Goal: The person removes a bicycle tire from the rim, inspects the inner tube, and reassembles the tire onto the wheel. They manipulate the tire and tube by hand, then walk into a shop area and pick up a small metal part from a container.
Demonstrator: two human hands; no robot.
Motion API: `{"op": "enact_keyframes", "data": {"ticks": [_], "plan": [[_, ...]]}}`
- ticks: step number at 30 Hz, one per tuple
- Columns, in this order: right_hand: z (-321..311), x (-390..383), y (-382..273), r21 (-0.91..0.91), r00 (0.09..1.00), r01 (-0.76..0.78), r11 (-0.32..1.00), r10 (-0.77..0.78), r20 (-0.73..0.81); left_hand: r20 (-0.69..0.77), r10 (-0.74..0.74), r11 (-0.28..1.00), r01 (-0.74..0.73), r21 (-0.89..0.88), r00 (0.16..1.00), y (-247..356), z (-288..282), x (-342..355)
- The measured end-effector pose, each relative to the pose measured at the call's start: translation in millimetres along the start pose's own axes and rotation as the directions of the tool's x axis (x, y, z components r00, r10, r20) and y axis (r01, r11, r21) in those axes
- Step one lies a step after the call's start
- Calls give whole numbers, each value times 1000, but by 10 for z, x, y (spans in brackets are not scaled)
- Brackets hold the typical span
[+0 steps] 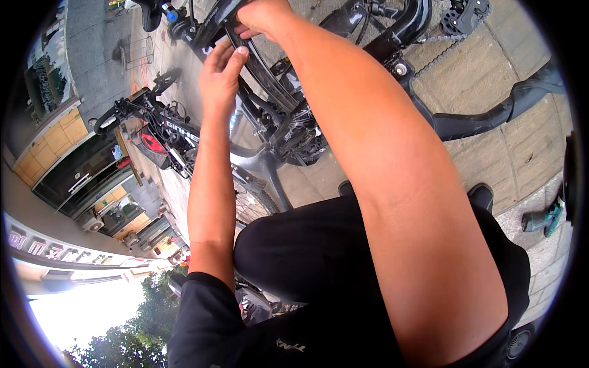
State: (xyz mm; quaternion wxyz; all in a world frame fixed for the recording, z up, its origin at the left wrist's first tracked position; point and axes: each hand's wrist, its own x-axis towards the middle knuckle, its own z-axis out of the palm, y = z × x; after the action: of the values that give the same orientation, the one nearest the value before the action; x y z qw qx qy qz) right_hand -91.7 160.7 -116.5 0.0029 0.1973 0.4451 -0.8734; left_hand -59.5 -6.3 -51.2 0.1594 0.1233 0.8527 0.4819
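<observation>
A black bicycle frame [410, 24] lies tilted in front of me, with a curved black band [267, 76], like a wheel rim or tire, running down through it. My left hand [221, 73] pinches the band near its upper end, thumb on one side and fingers on the other. Close above it, my right hand [265, 17] reaches in from the right with its fingers curled against a dark part of the bicycle. The top edge of the picture cuts this hand off, so what it grips is hidden. Below the band sit a dark hub area [297, 132] and grey tube [254, 161].
Another bicycle [164, 126] with a red-and-black bag stands at the left. A gear mechanism [459, 22] and chain [437, 58] show at the upper right. A black curved tube [485, 119] crosses the paving. Farther right lies a green-and-black power tool [545, 218]. My bent knee [294, 248] is close below.
</observation>
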Motion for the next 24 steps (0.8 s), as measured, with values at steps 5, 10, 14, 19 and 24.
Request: {"op": "enact_keyframes", "data": {"ticks": [5, 10, 14, 19, 24], "plan": [[19, 4, 9, -518, 994, 99, 850, -105, 17, -19, 14, 997, -16, -71, 1000, -27, -4, -45], [-14, 102, 36, -600, 978, 170, 782, -207, 8, -28, 22, 997, -24, -75, 999, -12, 30, -22], [4, 219, 77, -742, 964, 254, 621, -225, 142, -50, 19, 997, -23, -78, 999, -13, 27, -18], [13, 139, 64, -705, 964, 223, 673, -261, 55, -52, 11, 995, -16, -96, 999, -15, 16, -18], [48, 33, 31, -505, 971, 114, 856, -204, -127, -63, -19, 996, 13, -91, 998, -24, 3, -16]]}}
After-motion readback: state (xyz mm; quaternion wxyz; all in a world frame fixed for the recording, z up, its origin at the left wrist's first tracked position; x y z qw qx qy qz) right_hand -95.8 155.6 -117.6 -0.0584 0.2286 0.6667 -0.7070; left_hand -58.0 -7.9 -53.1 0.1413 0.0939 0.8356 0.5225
